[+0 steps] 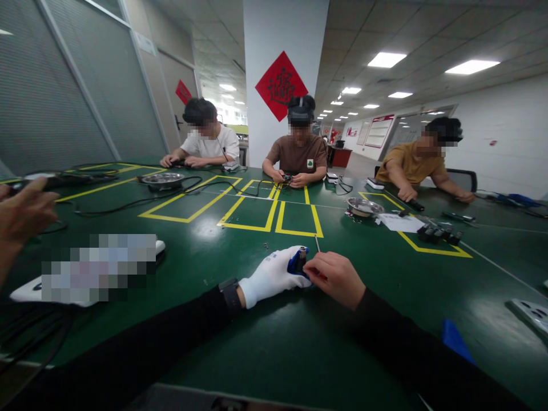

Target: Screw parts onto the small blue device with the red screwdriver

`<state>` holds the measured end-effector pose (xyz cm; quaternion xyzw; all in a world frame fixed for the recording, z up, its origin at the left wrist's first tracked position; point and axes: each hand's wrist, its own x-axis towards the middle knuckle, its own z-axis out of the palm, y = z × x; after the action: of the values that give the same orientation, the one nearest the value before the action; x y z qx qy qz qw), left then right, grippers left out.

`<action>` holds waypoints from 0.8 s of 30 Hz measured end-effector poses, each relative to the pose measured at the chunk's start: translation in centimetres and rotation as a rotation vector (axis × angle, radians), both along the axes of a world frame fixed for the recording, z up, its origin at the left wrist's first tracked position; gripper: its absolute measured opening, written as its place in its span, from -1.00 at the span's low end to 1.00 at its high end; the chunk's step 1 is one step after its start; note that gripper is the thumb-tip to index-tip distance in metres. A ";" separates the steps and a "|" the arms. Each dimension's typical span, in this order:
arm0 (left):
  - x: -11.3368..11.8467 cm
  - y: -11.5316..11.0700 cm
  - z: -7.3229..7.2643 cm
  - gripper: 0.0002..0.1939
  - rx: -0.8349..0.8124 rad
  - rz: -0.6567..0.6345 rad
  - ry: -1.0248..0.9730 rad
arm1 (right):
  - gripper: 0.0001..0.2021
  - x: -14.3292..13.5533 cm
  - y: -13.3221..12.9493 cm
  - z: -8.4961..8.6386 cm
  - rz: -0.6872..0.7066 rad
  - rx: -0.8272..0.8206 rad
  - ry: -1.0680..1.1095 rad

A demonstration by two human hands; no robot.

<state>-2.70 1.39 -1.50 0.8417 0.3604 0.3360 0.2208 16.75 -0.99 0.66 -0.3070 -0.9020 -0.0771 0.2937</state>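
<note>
My left hand (276,273), in a white glove with blue palm coating, is closed around a small black part with a metal end (302,252). The part stands roughly upright between thumb and fingers; its lower end is hidden. Close against it on the right is my bare right hand (336,277), fingers pinched together. From that hand a thin metal shaft (317,244) points up and away, and a bit of red shows between the fingers, so it looks like a screwdriver. Tiny screws (266,246) lie on the green table just beyond the glove.
Yellow tape rectangles (248,227) mark the table. Metal bowls (365,208) stand left and right, with black parts (440,233) and white paper at right. A white power strip (533,315) lies at the right edge. Several co-workers sit around; one's hand (32,211) enters at left.
</note>
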 end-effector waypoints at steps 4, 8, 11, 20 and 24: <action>-0.1 -0.3 0.3 -0.24 0.065 0.003 0.090 | -0.86 0.1 0.0 0.0 -0.003 0.070 -0.032; -0.1 -0.5 0.6 -0.21 0.115 -0.001 0.122 | -0.88 0.2 -0.1 0.1 -0.003 0.079 -0.048; 0.0 -0.4 0.3 -0.23 0.139 -0.001 0.120 | -0.90 0.2 -0.1 0.1 -0.016 0.053 -0.037; 0.0 0.0 0.1 -0.25 0.138 -0.012 0.148 | -0.91 0.2 -0.2 0.2 -0.054 -0.012 -0.026; 0.0 0.2 -0.1 -0.26 0.139 -0.018 0.155 | -0.91 0.1 -0.2 0.1 -0.050 -0.019 -0.020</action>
<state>-2.70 1.55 -1.63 0.8818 0.3444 0.2919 0.1361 16.86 -1.23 0.78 -0.3316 -0.8976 -0.0788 0.2795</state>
